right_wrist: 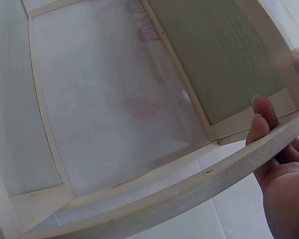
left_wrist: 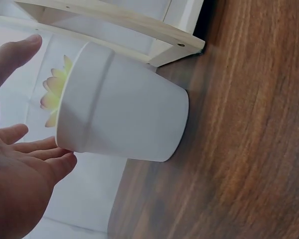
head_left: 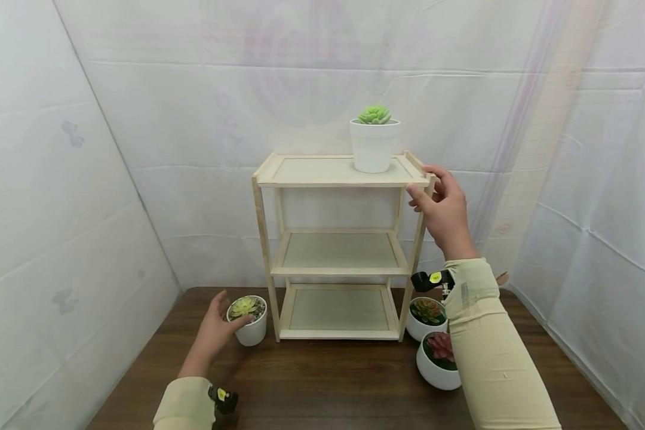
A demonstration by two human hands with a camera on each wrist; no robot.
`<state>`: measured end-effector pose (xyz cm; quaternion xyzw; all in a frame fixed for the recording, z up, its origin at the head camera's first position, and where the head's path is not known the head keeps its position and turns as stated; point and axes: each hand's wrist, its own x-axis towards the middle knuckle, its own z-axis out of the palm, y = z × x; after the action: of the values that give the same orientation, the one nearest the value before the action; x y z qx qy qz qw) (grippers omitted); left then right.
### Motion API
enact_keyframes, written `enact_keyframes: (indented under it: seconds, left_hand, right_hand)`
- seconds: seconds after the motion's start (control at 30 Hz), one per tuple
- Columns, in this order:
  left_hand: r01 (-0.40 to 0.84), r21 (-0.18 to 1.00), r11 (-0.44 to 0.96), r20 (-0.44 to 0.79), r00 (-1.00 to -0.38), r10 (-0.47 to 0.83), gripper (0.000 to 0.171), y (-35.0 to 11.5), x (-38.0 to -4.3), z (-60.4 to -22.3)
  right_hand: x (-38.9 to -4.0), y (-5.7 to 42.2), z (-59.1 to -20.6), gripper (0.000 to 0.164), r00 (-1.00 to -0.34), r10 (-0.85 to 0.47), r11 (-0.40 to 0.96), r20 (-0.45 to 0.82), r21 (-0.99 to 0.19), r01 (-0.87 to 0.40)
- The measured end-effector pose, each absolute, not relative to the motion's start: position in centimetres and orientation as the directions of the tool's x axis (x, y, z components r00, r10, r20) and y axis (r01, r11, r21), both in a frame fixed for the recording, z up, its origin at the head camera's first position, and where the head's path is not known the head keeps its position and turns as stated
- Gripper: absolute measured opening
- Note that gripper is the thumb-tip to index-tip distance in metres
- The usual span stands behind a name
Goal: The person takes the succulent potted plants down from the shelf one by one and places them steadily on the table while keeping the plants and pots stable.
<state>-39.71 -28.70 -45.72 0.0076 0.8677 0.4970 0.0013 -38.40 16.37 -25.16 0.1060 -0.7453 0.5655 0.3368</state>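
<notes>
A three-tier wooden shelf rack (head_left: 340, 184) stands upright on the brown table. My right hand (head_left: 447, 212) holds its upper right corner, and in the right wrist view the fingers (right_wrist: 259, 130) curl round a side post (right_wrist: 189, 185). To the rack's left, a white pot with a yellow-green succulent (head_left: 251, 333) sits on the table. My left hand (head_left: 217, 328) is at that pot with thumb and fingers spread about its rim. In the left wrist view, fingertips (left_wrist: 65, 162) lie against or very near the rim of the white pot (left_wrist: 124, 104); the thumb stands apart from it.
A white pot with a green succulent (head_left: 375, 146) stands on the top tier, right of centre. Beside the rack's right foot are a pot with an orange-green succulent (head_left: 421, 328) and one with a red succulent (head_left: 438, 373). White sheets (head_left: 322, 71) enclose the table (head_left: 322, 382).
</notes>
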Motion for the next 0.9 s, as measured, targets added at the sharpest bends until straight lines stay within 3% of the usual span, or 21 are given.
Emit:
enact_keyframes:
  seconds: [0.9]
  left_hand:
    - [0.079, 0.901, 0.427, 0.056, -0.996, 0.066, 0.105, -27.8, -38.8, -41.7]
  right_hand:
    - [-38.3, 16.5, -25.1, 0.054, -0.738, 0.229, 0.341, 0.635, -0.762, -0.550]
